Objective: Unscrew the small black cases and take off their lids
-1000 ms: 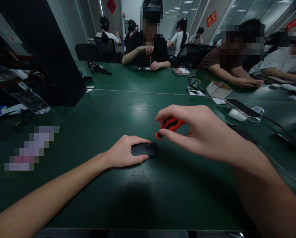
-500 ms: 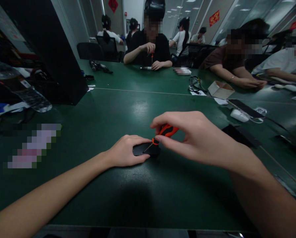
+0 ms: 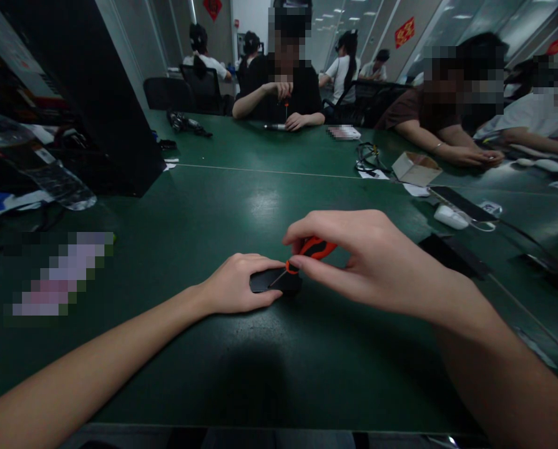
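On the green table lies a small flat black object (image 3: 259, 282), its kind unclear. My left hand (image 3: 234, 285) grips it from the left, thumb along the near edge and fingers along the far edge. In my right hand (image 3: 367, 262) is a screwdriver (image 3: 319, 247) with an orange and black handle, pinched between thumb and fingers. The screwdriver slants down to the left, and its thin shaft meets the top of the black object. Whether a screw sits under the tip is too small to tell.
A dark upright panel (image 3: 87, 93) and a plastic bottle (image 3: 40, 159) stand at the left. To the right are a small open box (image 3: 416, 169), a phone (image 3: 461, 204), a white charger (image 3: 451, 216) and cables. Across the table, a person (image 3: 279, 93) holds another screwdriver; others sit at the right.
Both hands, the screwdriver and the black object stay almost in place. The whole view shifts very slightly.
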`<state>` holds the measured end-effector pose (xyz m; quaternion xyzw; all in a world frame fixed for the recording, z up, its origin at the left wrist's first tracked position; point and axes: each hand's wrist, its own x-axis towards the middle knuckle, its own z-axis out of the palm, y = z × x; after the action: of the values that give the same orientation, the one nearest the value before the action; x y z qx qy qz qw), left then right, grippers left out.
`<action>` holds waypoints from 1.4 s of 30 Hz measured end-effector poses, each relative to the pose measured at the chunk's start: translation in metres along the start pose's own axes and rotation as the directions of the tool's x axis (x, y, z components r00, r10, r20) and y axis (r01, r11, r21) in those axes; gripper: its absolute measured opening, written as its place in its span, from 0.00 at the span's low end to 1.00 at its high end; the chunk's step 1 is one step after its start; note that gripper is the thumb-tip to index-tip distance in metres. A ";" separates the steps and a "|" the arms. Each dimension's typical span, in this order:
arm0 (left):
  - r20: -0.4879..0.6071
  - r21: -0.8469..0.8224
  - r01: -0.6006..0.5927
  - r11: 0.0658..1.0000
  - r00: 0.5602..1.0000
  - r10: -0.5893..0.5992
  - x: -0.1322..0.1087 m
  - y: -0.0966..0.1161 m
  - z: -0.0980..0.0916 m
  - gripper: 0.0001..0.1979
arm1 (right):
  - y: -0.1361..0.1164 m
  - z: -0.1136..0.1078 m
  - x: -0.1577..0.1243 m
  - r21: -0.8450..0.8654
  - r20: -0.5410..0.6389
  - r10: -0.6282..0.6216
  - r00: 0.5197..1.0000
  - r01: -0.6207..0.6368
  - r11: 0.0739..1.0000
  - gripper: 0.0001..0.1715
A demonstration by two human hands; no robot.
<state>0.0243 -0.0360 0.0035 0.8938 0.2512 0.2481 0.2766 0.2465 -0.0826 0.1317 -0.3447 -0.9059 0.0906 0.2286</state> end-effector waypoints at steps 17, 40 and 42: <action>-0.009 0.000 0.000 1.000 1.000 0.000 -0.001 0.000 0.002 0.18 | -0.006 0.001 -0.005 0.000 0.054 -0.032 0.998 0.032 1.000 0.13; -0.070 0.144 0.111 0.983 0.992 -0.101 0.000 0.011 0.010 0.20 | 0.046 0.018 -0.070 -0.019 -0.558 0.257 0.789 -0.321 0.947 0.03; -0.096 0.161 0.097 0.982 0.992 -0.082 0.001 0.008 0.012 0.20 | 0.052 0.027 -0.073 0.008 -0.634 0.256 0.730 -0.325 0.946 0.04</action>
<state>0.0346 -0.0457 -0.0002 0.8894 0.3229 0.2535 0.2009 0.3117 -0.0930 0.0656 -0.5038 -0.7159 -0.0415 0.4816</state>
